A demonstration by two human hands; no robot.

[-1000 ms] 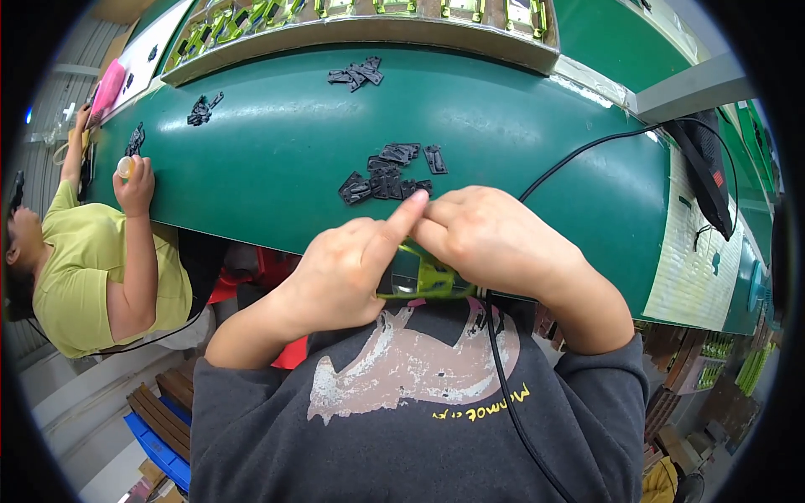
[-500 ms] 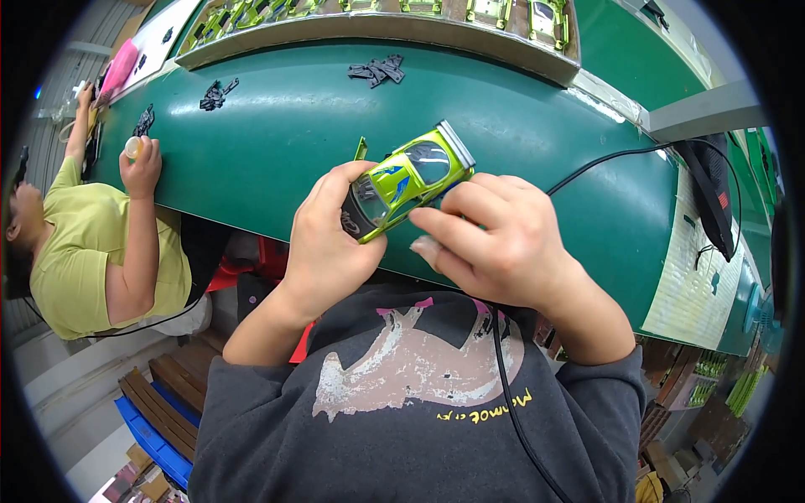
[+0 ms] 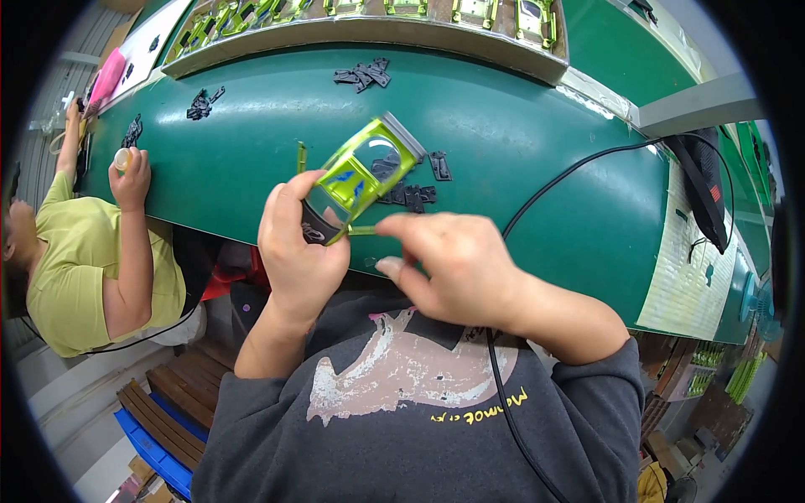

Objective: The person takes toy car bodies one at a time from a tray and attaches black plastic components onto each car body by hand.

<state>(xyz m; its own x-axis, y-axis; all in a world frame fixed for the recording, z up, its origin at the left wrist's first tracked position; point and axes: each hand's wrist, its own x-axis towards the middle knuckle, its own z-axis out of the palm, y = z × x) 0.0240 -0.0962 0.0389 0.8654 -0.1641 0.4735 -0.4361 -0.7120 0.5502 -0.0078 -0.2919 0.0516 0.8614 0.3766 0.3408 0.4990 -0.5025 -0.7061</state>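
My left hand (image 3: 303, 251) is closed around the dark front end of a lime-green toy car body (image 3: 348, 172), which is tilted above the table. The car has blue markings, clear windows and a grey rear wing. Both doors are swung out; the right door (image 3: 362, 230) points toward my right hand (image 3: 453, 264). My right index fingertip is at that door's outer end, touching or nearly so. The thumb stands apart from the index finger, and nothing shows between them. Black plastic parts (image 3: 413, 198) lie on the table just beyond the car, partly hidden by it.
A cardboard tray (image 3: 360, 32) of green car bodies spans the far side of the green table (image 3: 537, 134). Small piles of black parts (image 3: 362, 75) lie before it. A black cable (image 3: 579, 172) crosses at right. A co-worker in a lime shirt (image 3: 75, 260) sits at left.
Both hands and the car have shifted left. The right door has swung outward, and my right hand has drawn back from the car's side. Black parts beyond the car have come into view.
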